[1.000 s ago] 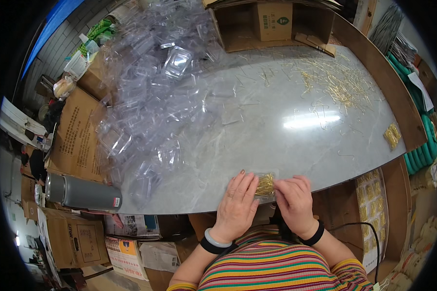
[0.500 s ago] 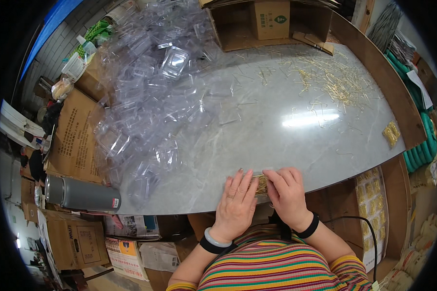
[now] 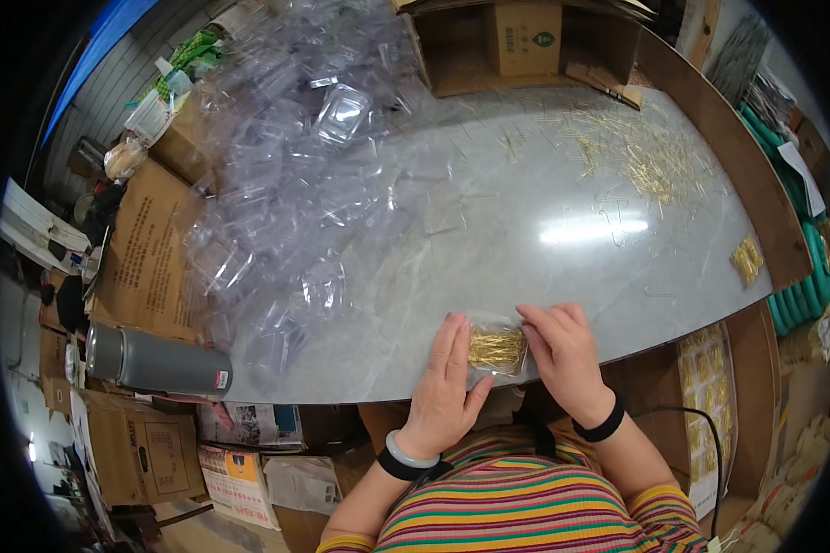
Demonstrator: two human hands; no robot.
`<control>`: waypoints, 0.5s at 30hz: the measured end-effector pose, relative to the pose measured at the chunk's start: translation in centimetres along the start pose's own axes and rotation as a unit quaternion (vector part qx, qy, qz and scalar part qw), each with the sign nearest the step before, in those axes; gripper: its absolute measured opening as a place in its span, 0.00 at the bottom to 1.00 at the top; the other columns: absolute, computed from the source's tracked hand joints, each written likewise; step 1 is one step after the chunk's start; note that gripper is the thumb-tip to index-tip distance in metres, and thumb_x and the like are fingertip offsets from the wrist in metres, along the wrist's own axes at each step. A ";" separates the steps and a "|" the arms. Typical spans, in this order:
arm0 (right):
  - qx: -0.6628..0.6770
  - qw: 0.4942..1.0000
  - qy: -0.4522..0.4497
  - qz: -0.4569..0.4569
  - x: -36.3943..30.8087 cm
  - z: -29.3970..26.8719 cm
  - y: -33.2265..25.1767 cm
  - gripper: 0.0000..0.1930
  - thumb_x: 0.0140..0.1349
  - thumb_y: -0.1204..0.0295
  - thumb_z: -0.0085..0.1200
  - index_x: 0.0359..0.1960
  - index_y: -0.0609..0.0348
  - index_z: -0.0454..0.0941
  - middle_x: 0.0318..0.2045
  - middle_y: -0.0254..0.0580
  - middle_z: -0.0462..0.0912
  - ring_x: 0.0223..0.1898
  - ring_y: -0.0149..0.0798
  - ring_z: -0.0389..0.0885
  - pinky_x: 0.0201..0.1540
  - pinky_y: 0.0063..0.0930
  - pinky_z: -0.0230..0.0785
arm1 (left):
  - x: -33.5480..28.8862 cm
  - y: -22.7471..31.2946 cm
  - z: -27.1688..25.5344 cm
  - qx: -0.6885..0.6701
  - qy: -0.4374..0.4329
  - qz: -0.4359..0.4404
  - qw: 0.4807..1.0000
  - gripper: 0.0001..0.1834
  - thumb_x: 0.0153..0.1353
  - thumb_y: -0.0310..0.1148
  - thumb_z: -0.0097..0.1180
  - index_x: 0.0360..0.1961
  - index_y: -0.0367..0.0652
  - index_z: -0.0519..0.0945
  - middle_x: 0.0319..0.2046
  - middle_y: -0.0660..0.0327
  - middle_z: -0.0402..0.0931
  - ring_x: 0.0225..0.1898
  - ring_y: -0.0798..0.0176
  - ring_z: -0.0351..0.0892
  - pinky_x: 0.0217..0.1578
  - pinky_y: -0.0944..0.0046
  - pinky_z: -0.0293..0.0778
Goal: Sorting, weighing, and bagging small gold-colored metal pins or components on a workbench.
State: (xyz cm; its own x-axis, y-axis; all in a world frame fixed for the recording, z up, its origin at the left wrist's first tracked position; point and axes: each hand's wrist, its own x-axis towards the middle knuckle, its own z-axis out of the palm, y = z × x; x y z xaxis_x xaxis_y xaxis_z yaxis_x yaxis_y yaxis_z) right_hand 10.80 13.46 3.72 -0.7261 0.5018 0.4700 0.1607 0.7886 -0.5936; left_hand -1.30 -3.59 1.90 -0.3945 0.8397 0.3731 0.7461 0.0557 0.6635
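Observation:
On the near edge of the grey table lies a small clear plastic box [image 3: 498, 350] filled with gold-coloured wire hooks. Along its left side rests my left hand [image 3: 444, 382], open, the fingers stretched out close together and the thumb apart near the box's lower corner. My right hand [image 3: 567, 359] is at the box's right side, its fingers loosely bent and apart from the thumb. Neither hand covers the middle of the box, so the hooks inside show.
Clear plastic boxes [image 3: 295, 184] heap over the table's left side. Loose gold hooks [image 3: 659, 166] spread at the far right, near a small filled pack [image 3: 746, 261]. A grey bottle [image 3: 171, 362] lies at the left edge. Cardboard [image 3: 724, 138] walls the right side.
My hands have moved apart from over the box, the right one going rightward. The hook-filled box, mostly covered before, now shows between them. The view has shifted slightly.

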 end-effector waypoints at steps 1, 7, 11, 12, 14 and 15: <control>0.005 1.000 0.002 0.030 -0.3 -0.3 -0.1 0.18 0.58 0.80 0.61 0.52 0.58 0.81 0.34 0.43 0.83 0.41 0.49 0.77 0.46 0.40 0.71 | -0.1 0.0 0.2 0.017 0.035 0.000 0.999 0.39 0.64 0.28 0.62 0.73 0.32 0.57 0.70 0.41 0.59 0.70 0.36 0.61 0.69 0.46 0.61; 0.020 0.986 0.006 0.166 -2.6 -1.9 -1.4 0.15 0.58 0.76 0.65 0.48 0.57 0.80 0.25 0.38 0.81 0.33 0.43 0.77 0.37 0.38 0.71 | -0.8 0.3 0.5 0.079 0.079 0.015 0.994 0.25 0.62 0.30 0.65 0.60 0.34 0.76 0.60 0.46 0.70 0.57 0.42 0.71 0.58 0.50 0.69; 0.064 0.983 0.015 0.171 -3.7 -1.3 -2.2 0.15 0.58 0.76 0.65 0.46 0.57 0.79 0.24 0.37 0.80 0.30 0.42 0.77 0.34 0.37 0.70 | -0.5 1.2 0.9 0.081 0.056 0.043 0.994 0.24 0.61 0.31 0.66 0.58 0.35 0.79 0.59 0.48 0.73 0.55 0.44 0.72 0.56 0.51 0.70; 0.084 0.982 0.012 0.168 -3.9 -1.0 -2.4 0.14 0.58 0.76 0.65 0.46 0.57 0.79 0.23 0.37 0.80 0.29 0.42 0.77 0.33 0.37 0.70 | -0.3 1.3 1.1 0.073 0.052 0.026 0.996 0.24 0.61 0.31 0.66 0.57 0.36 0.79 0.59 0.49 0.73 0.56 0.44 0.72 0.57 0.51 0.70; 0.116 0.979 0.004 0.167 -4.3 -0.8 -2.7 0.14 0.58 0.76 0.65 0.46 0.57 0.78 0.23 0.37 0.80 0.28 0.42 0.77 0.32 0.36 0.70 | 0.0 1.4 1.4 0.064 0.051 0.024 0.996 0.22 0.61 0.31 0.66 0.57 0.36 0.80 0.58 0.50 0.74 0.56 0.44 0.72 0.57 0.50 0.70; 0.108 0.982 0.001 0.155 -4.4 -0.9 -2.7 0.13 0.60 0.75 0.65 0.45 0.58 0.78 0.22 0.37 0.79 0.27 0.42 0.77 0.30 0.35 0.70 | 0.1 1.5 1.4 0.058 0.049 0.014 0.997 0.22 0.61 0.31 0.66 0.56 0.36 0.81 0.58 0.51 0.74 0.57 0.45 0.72 0.57 0.50 0.70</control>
State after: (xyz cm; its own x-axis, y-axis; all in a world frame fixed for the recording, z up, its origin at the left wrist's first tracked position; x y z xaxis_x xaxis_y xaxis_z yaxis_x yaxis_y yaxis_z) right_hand 14.16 9.52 3.87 -0.6637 0.7067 0.2450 0.2283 0.5033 -0.8334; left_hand 0.52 -2.63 1.98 -0.4197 0.7852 0.4553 0.8119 0.1005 0.5751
